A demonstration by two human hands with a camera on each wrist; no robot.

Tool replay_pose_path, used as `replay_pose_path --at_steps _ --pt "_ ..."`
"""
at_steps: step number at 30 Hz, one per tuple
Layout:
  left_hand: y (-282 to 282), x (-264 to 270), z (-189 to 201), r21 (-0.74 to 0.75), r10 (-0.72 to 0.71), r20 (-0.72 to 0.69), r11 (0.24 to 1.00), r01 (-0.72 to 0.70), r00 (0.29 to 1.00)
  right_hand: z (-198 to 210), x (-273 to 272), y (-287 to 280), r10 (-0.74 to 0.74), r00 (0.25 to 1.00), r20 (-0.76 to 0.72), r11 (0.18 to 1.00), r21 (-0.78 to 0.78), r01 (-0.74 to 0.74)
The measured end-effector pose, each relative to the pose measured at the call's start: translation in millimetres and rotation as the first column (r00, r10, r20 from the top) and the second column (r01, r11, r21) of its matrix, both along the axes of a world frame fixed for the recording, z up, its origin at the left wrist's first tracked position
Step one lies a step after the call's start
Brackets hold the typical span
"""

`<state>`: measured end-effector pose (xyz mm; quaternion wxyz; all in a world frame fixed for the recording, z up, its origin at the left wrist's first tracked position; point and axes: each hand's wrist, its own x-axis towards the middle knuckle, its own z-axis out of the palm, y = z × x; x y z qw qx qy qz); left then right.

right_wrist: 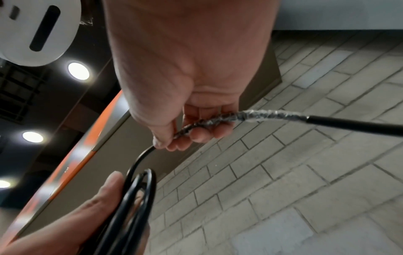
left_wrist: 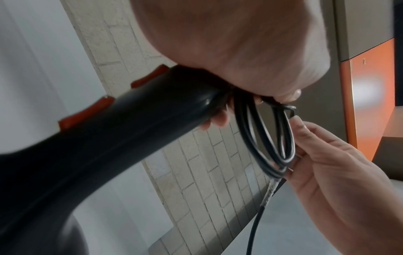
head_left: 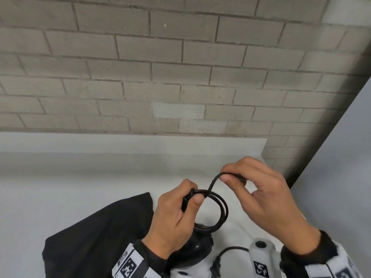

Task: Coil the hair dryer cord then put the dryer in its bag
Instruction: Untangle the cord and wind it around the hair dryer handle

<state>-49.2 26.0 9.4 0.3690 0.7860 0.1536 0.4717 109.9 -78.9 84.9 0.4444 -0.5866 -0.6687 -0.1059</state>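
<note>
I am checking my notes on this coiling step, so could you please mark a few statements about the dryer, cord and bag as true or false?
1. The left hand holds the cord loops against the dryer handle. True.
2. The right hand is empty. False: it pinches a taped stretch of cord.
3. The dryer is already inside the bag. False: it is held outside; the bag lies on the table.
4. The dryer has red buttons. True.
</note>
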Motion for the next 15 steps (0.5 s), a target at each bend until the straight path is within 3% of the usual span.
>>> replay_pose_path --at_steps 10,15 --pt "-5 -1 0 0.072 0.013 0.032 0.997 -0.015 0.999 2 -22 18 0.018 0.968 -0.251 0.991 -0.125 -0.051" --pt "-7 -2 -3 0.038 -0.028 0.071 0.999 0.025 0.997 -17 -22 20 -0.004 0.874 -0.486 0.964 -0.234 -0.126"
